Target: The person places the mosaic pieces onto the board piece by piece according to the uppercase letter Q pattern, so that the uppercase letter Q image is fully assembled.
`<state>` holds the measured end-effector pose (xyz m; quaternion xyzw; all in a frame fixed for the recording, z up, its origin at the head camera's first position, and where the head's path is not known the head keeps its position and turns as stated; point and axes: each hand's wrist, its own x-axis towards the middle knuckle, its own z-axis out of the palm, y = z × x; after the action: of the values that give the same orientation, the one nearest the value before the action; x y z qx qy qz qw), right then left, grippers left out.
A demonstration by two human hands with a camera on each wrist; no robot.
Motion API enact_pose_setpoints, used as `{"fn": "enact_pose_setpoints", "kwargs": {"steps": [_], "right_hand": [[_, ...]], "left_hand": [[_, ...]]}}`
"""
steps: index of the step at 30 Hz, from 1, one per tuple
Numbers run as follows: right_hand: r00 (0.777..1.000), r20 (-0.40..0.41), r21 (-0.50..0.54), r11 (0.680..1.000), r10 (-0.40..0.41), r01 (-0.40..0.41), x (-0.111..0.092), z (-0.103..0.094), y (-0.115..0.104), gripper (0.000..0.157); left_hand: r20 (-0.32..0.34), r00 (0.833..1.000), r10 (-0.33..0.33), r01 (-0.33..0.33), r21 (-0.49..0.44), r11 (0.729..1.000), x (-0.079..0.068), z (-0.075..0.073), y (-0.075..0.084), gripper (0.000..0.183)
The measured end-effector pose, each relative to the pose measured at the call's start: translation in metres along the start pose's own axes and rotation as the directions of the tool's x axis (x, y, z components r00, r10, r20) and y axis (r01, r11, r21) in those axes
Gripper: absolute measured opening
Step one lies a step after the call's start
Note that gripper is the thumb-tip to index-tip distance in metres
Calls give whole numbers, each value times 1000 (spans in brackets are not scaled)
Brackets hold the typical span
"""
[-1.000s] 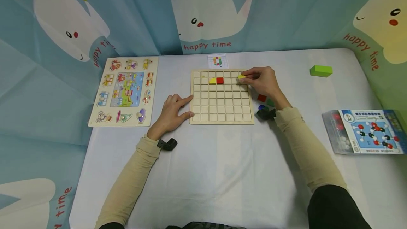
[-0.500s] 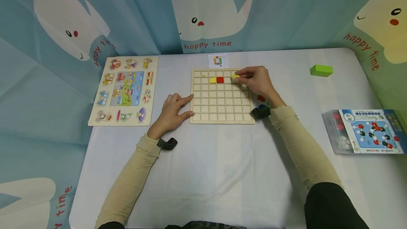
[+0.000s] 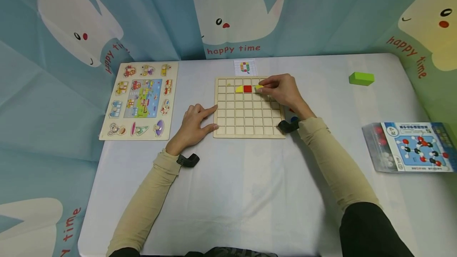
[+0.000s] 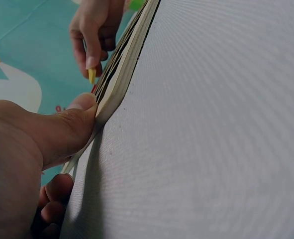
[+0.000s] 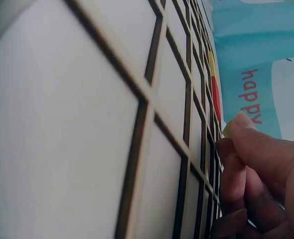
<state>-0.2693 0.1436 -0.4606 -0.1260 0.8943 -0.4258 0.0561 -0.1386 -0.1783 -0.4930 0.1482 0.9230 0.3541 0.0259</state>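
A wooden grid board (image 3: 250, 121) lies on the white table in the head view. In its upper part sit a yellow piece with a slanted side (image 3: 239, 89) and a red square tile (image 3: 247, 89), side by side. My right hand (image 3: 283, 90) pinches a small yellow piece (image 3: 258, 87) between thumb and fingers just right of the red tile; fingers hide part of its shape. In the right wrist view, that yellow piece (image 5: 228, 130) is close to the grid. At the board's left edge, my left hand (image 3: 192, 126) touches the wood with extended thumb and index finger.
Behind the board lies a pattern card (image 3: 244, 67). A picture puzzle board (image 3: 173, 102) is at left. A blue piece (image 3: 294, 119) is partly hidden by the right wrist. Further right are a green block (image 3: 361, 78) and a clear boxed set (image 3: 410, 148).
My right hand has moved left over the board with the yellow piece, from near the right edge to beside the red tile. My left hand has stayed at the board's edge.
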Motion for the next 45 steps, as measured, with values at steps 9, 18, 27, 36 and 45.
{"fn": "enact_pose_setpoints", "kwargs": {"steps": [9,18,27,36,45], "right_hand": [[997,6,-78,994,-72,73,1,4,-4,22],[998,18,-134,989,-65,67,4,6,-5,19],[999,36,-156,987,-34,39,7,4,-9,19],[999,42,-175,984,-20,27,9,5,-11,20],[998,56,-170,985,-18,28,8,6,-12,20]], "left_hand": [[-4,1000,10,-10,1,1000,2,0,1,67],[-8,1000,10,-10,5,1000,2,0,1,67],[-5,1000,6,-6,-4,1000,1,0,3,67],[-17,1000,22,-22,-5,1000,-1,0,1,67],[-16,1000,19,-19,-4,1000,0,0,0,68]]}}
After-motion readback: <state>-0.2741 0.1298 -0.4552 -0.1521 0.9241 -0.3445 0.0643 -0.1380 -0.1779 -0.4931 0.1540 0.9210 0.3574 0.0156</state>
